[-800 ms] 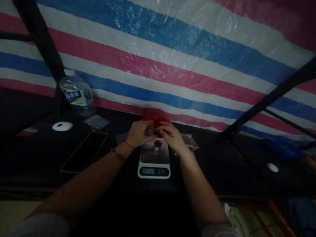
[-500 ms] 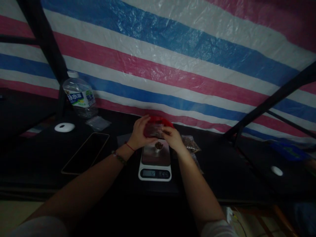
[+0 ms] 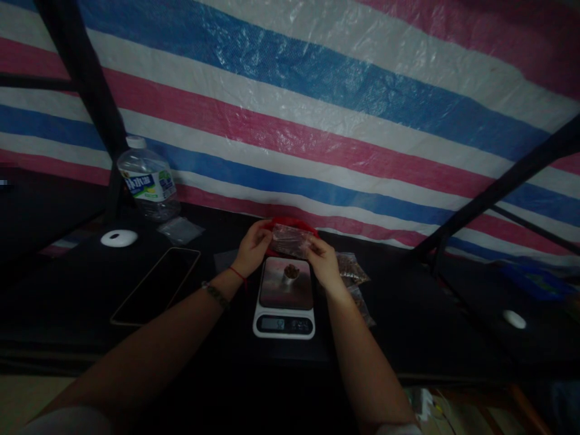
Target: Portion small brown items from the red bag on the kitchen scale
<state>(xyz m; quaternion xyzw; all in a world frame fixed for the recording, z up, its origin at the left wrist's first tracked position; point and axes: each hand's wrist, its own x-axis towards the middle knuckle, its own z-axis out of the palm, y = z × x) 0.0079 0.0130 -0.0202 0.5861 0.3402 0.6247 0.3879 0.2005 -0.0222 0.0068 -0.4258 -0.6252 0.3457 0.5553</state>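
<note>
Both hands have lifted the small clear bag (image 3: 290, 240); left hand (image 3: 254, 248) and right hand (image 3: 322, 261) pinch its ends above the scale (image 3: 284, 299); tilting risks spillage.

A small clear plastic bag (image 3: 290, 240), crinkled and holding dark reddish-brown contents (too dim to identify), is stretched level between the fingertips of both hands, pinched at its left and right ends. Just below the fingers stands a small cup (image 3: 290, 273) heaped with brown material, upright on the steel platform of a white kitchen scale (image 3: 284, 299), whose display faces the wrists.
</note>
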